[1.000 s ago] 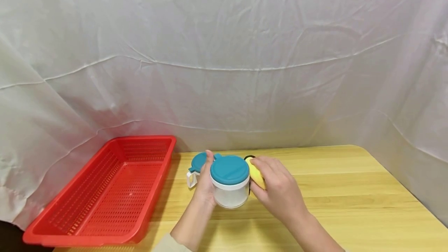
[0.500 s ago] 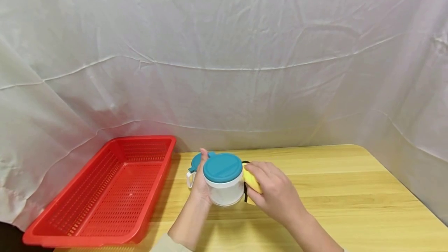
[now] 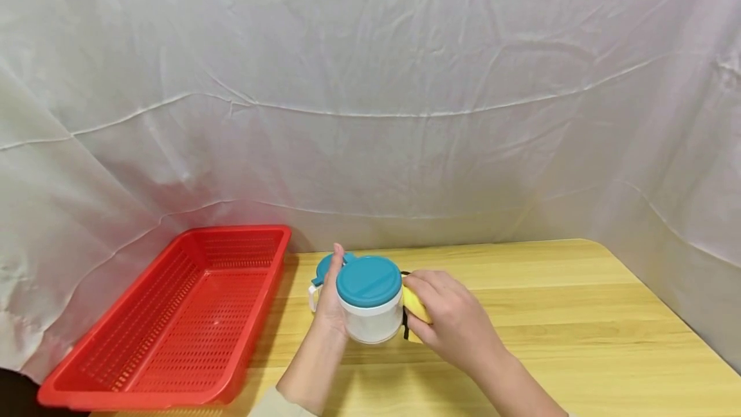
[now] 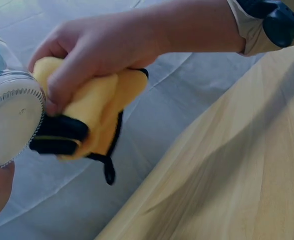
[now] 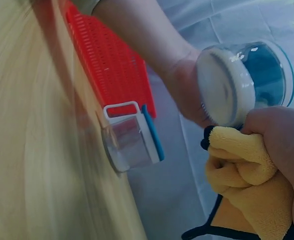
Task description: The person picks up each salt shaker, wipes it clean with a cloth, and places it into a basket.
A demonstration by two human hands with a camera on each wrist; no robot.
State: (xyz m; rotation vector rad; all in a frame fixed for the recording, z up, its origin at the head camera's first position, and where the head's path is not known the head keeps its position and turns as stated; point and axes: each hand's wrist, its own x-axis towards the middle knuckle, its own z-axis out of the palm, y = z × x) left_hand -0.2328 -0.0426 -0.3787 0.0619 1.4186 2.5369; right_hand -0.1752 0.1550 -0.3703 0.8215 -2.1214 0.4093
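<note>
My left hand holds a clear seasoning jar with a teal lid and white collar above the table, thumb along its side. The fingers behind it are hidden in the head view. In the right wrist view a white layer shows at the bottom of the tilted jar. My right hand grips a bunched yellow cloth with black edging against the jar's right side. In the left wrist view a black loop hangs from the cloth.
A second clear jar with a teal lid and white handle stands on the wooden table, partly behind my left hand in the head view. A red perforated basket lies at the left. Pale fabric hangs behind the table.
The held jar and both hands have shifted slightly left since a second ago. Over the last half second the jar and the cloth have dipped a little.
</note>
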